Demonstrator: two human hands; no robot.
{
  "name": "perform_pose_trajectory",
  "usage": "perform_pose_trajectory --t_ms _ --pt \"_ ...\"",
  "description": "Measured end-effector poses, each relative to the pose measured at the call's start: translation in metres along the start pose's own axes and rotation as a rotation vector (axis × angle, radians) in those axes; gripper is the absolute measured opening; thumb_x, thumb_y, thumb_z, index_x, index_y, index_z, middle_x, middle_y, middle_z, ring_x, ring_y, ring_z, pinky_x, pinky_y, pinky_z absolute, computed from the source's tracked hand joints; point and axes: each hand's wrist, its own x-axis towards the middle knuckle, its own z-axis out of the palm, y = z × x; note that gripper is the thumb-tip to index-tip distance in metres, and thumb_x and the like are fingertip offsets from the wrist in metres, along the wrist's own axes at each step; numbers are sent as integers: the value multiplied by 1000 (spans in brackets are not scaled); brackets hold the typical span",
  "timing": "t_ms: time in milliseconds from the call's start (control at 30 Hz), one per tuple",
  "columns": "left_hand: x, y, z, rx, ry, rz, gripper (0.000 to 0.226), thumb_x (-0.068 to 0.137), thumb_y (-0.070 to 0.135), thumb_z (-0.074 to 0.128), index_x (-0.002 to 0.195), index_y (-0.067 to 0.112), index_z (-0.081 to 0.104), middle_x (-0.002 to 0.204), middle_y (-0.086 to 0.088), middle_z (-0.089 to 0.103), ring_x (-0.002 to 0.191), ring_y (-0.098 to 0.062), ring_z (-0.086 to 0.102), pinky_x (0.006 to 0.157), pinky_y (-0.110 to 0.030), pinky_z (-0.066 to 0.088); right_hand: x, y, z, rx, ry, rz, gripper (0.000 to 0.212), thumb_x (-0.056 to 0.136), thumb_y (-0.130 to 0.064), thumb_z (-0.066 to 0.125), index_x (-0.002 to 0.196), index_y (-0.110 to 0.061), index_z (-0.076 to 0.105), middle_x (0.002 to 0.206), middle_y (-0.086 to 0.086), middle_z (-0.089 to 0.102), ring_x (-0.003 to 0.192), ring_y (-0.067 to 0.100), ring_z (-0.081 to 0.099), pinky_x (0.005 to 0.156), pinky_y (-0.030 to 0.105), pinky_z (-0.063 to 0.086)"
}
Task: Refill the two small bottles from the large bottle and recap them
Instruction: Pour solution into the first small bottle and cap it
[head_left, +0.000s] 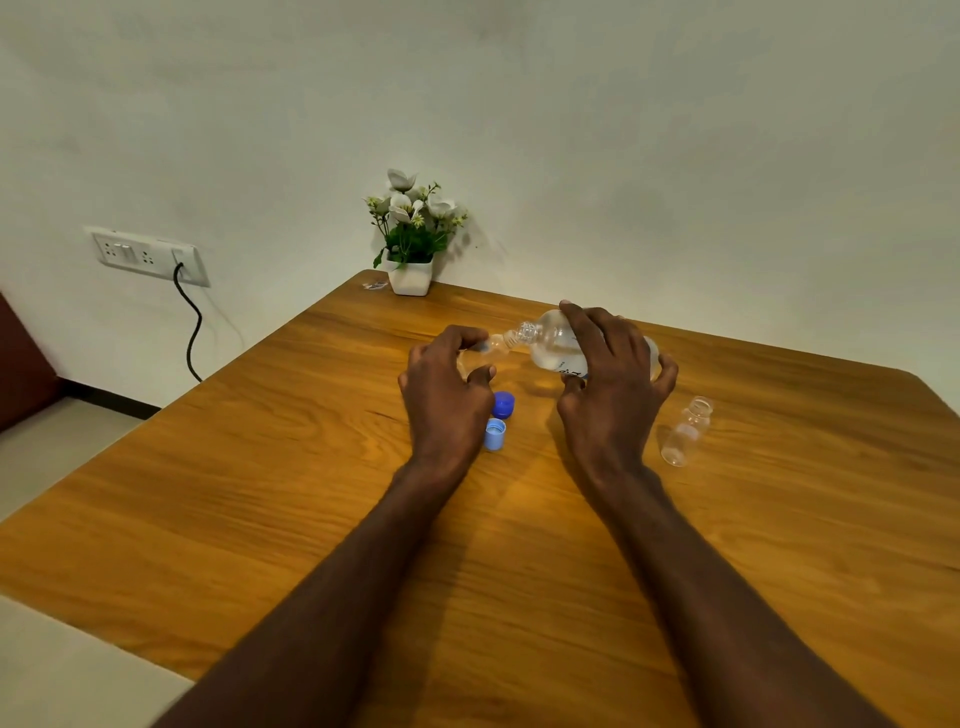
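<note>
Right now the pour into the first bottle looks to be under way: the right hand (613, 374) is wrapped over the large clear plastic bottle with a blue-printed label (553, 345), which is tipped over to the left with its open threaded neck meeting the mouth of a small clear plastic bottle (493, 345). The left hand (444, 387) is curled closed around that small bottle, holding it slanted toward the large one, above the middle of the wooden worktop (260, 493). How much liquid has gone in cannot be told, since the fingers hide most of the small bottle. A second small clear bottle (685, 436) stands upright, uncapped and apparently empty, to the right of the right hand and a little nearer. By my reading, one fill is in progress, the second fill is untouched, and neither bottle is recapped. Counted up: one large bottle, two small bottles, and two blue plastic caps between the hands, a darker blue cap (503, 404) just beyond a lighter blue cap (494, 434) lying with its open side up. A white pot of white artificial flowers (410, 244) sits at the far edge.
</note>
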Motion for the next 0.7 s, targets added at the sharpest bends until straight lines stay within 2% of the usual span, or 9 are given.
perform_pose_trajectory --t_ms 700 --pt "0 -1 0 13 2 15 36 83 8 80 110 27 69 102 21 62 111 -15 58 99 -54 49 0 0 -3 -13 -8 -8 97 70 0 81 151 -42 46 151 -7 51 146 22 41 118 62 18"
